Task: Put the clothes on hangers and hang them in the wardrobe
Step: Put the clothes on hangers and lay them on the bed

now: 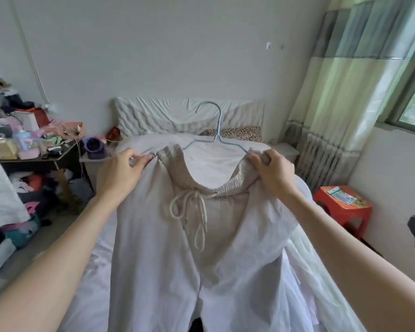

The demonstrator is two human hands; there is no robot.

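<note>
Both hands gripping pale trousers on a blue hanger above the white bed

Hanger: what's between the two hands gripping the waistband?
In the head view, between the left hand and right hand sags the trousers' elastic waistband, its drawstring dangling below; the blue hanger rises above.

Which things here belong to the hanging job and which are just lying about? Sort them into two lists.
Part of the job:
- beige drawstring trousers
- blue wire hanger, its ends inside the waistband
- left hand and right hand, each pinching a waistband corner

Lying about:
- bed
- leopard-print pillow
- cluttered side table
- purple container
- red stool
- curtain
</note>
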